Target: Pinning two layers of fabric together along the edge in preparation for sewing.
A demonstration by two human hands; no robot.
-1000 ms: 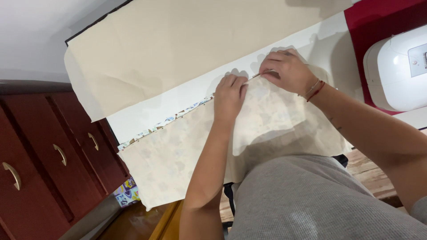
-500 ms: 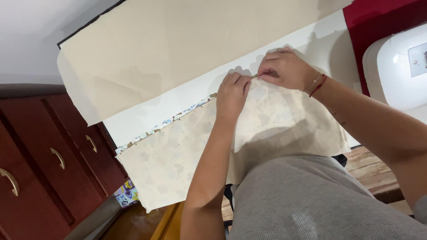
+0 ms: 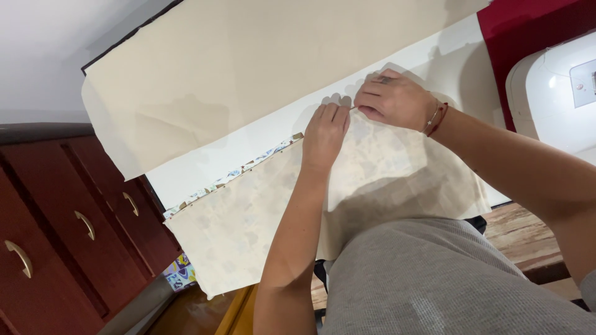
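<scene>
We see a piece of printed fabric (image 3: 248, 229) lying wrong side up across a white table (image 3: 447, 62), its pale back facing us and a thin strip of the coloured print showing along its upper edge. The near part of it hangs over the table's front edge towards the person's lap. Both hands meet at that upper edge. The left hand (image 3: 326, 133) lies on the fabric with its fingers curled down, the fingertips pressing at the edge. The right hand (image 3: 394, 99) is just beside it, almost touching, fingers bent and pinched together on the same edge; something thin like a pin seems to sit between the two hands, though we cannot tell for sure. A red string bracelet (image 3: 437, 119) circles the right wrist.

Beyond the fabric, a larger cream cloth (image 3: 248, 74) is spread over the far part of the table, its left end drooping past the table's side. To the right stands a white sewing machine (image 3: 552, 93), with a dark red cloth (image 3: 528, 22) behind it. On the left is a dark red cabinet (image 3: 62, 248) whose drawers are all shut, each with a curved metal handle, so we cannot see what they hold. A scrap of colourful patterned material (image 3: 180, 273) lies low on the floor beside it.
</scene>
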